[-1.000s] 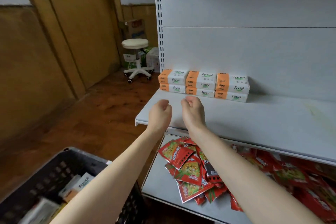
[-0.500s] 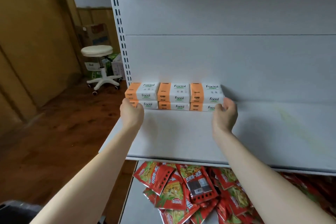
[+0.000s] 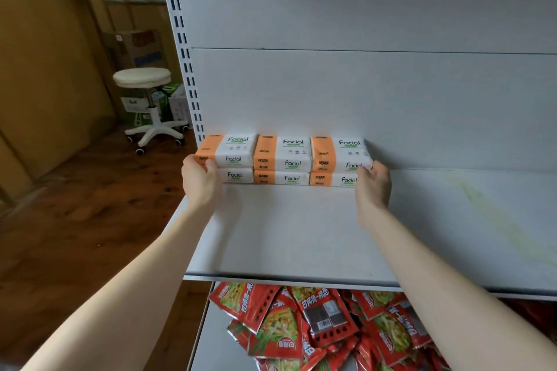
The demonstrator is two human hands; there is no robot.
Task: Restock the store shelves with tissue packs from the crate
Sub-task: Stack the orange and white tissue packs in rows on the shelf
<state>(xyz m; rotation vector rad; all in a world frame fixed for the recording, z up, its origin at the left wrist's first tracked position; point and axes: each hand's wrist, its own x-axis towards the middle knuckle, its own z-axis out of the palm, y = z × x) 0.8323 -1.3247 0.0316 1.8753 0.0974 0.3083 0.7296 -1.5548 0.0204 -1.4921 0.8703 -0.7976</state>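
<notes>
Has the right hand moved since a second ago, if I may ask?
Yes, the right hand went from the shelf edge to the tissue packs' right end.

6 tissue packs [image 3: 283,159]. 1 left hand [image 3: 200,179], 1 right hand [image 3: 373,187]. 1 stool [image 3: 143,78] at 10 o'clock. Snack packets [image 3: 301,325] at 6: pile, uncountable.

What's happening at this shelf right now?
A person is stocking tissue packs on a white store shelf. Six packs sit against the back panel, three across and two high. The left hand grips the left end of the block and the right hand grips the right end, seemingly squaring it up. A lower shelf holds red snack packets.
</notes>
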